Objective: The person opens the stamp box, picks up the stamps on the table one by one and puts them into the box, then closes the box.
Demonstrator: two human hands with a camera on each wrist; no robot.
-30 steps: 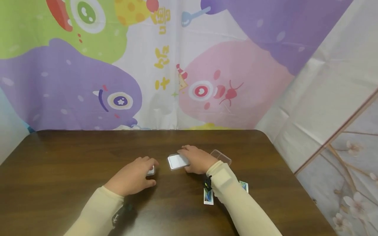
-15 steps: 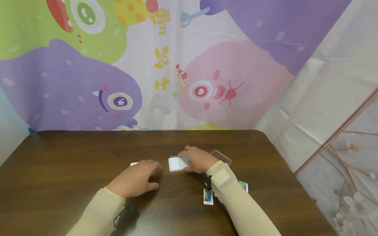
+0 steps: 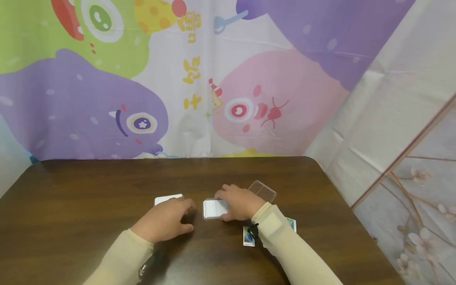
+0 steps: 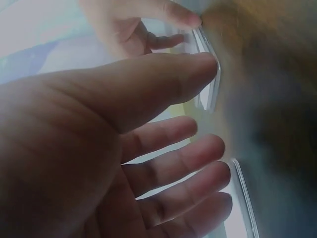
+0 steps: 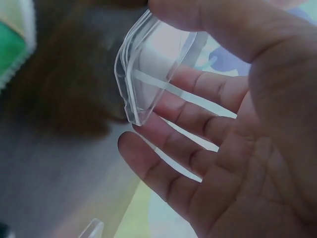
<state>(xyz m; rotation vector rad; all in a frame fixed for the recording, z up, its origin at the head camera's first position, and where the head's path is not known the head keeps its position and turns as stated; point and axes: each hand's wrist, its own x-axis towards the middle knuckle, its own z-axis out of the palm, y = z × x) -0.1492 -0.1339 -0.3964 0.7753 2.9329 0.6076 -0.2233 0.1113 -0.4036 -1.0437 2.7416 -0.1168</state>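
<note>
Right hand [image 3: 239,202]: grip pinching clear case [image 3: 215,209], end hidden | left hand [image 3: 164,221]: wide, part-hiding white item [image 3: 166,198]

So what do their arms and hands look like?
Long, pale cream sleeves; the left hand and right hand are bare. A small black item with a yellowish spot sits at the right cuff. Something shiny by the left sleeve is unclear.

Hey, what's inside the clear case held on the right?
Inside the clear case, a flat white surface shows through. In the head view, the right grip covers the case's right end, and whatever lies beneath that white surface is hidden.
</note>
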